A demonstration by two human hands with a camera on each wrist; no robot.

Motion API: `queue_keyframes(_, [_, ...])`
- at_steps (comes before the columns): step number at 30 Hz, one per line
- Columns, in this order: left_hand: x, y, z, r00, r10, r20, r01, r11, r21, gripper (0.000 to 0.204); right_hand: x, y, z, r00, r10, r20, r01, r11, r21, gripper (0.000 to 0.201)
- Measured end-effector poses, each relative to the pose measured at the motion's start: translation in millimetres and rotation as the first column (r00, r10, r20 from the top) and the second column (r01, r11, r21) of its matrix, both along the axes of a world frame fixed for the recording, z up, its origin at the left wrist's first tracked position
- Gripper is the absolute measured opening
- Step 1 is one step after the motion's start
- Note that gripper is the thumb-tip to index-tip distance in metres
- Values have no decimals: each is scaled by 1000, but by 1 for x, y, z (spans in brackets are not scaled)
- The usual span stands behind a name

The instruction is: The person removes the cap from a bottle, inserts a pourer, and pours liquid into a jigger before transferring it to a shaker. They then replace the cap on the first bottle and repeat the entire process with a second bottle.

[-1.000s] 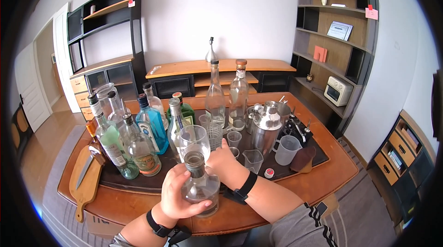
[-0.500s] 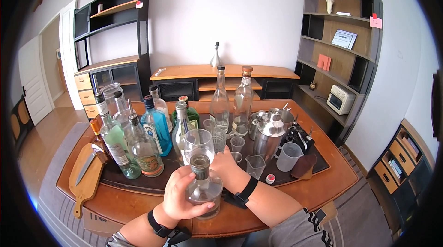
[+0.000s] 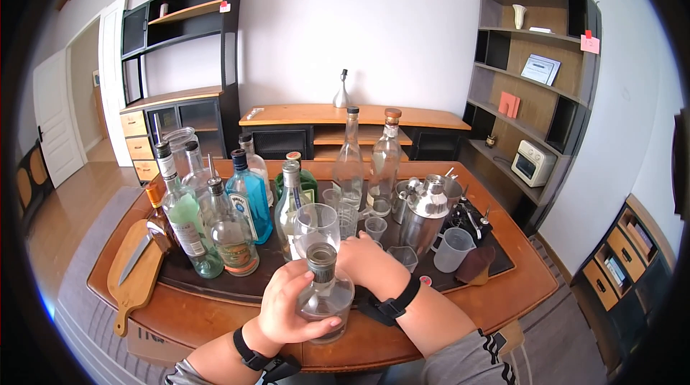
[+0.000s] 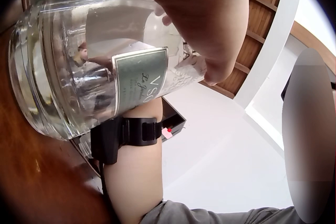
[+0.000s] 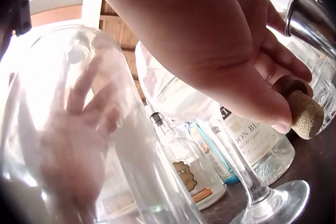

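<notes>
My left hand [image 3: 284, 307] grips a clear, stout glass bottle [image 3: 339, 290] at the table's near edge. Its neck is uncorked in the head view, and a green "VSO" label [image 4: 140, 77] shows in the left wrist view. Between thumb and fingers, my right hand [image 5: 210, 40] pinches a cork stopper [image 5: 306, 115] with a dark top. In the head view this hand [image 3: 370, 264] is beside the bottle, over the dark mat, and hides the stopper. A stemmed glass [image 3: 318, 221] stands just behind the bottle's neck.
Several liquor bottles [image 3: 248, 202] crowd the left side; two tall ones [image 3: 384, 169] stand at the back. A steel shaker [image 3: 425, 220], plastic jug [image 3: 453, 250] and small measuring cup [image 3: 375, 227] are to the right. A knife [image 3: 134, 259] lies on a wooden board [image 3: 140, 281] at far left.
My right hand has drawn slightly nearer and rightward, its raised finger lowered; its wrist now partly covers the small red-and-white cap. The left hand keeps its hold on the bottle. The head view has shifted slightly.
</notes>
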State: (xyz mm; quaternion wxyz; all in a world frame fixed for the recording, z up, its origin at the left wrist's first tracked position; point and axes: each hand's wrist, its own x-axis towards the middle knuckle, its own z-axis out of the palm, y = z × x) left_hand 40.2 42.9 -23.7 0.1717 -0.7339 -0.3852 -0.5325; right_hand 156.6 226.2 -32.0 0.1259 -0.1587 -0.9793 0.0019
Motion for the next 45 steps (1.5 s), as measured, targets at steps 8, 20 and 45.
queue_keyframes(8, [0, -2, 2, 1000, 12, -11, -12, 1000, -9, 90, 39, 3, 69, 993, -3, -117, -9, 995, -98, 15])
queue_keyframes(20, [6, -4, 4, 1000, 6, -21, -6, 1000, 1, 85, 62, -80, 138, 582, 371, -723, -403, 904, 140, 29])
queue_keyframes(45, [8, -5, 5, 999, 32, -5, -32, 999, 30, 80, 30, -73, 96, 424, 426, -800, -342, 893, 294, 23])
